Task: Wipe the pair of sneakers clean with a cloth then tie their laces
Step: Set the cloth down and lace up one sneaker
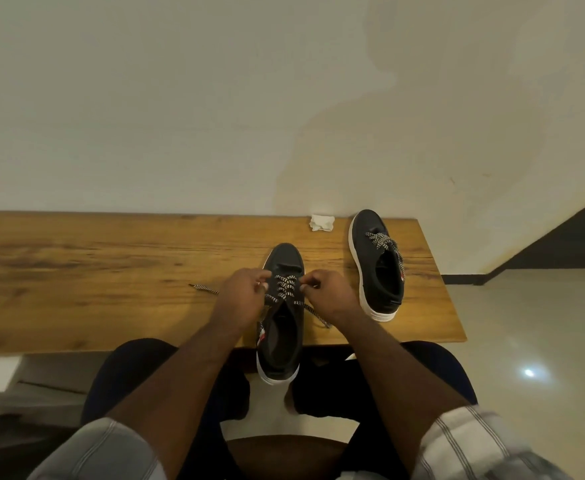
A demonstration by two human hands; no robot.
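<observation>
Both forearms bare, reaching forward and slightly inward from short striped sleeves. Left hand (pixel 240 296) with fingers curled, pinching at thumb and fingertips. Right hand (pixel 329 292) the same, knuckles up, close to the left but apart.

A long wooden table (pixel 93 271) stood against a plain pale wall (pixel 180 98). The floor (pixel 526 341) was shiny and light, with a bright spot of light (pixel 529 372) on it. A dark strip (pixel 471 278) ran along the wall's bottom.
</observation>
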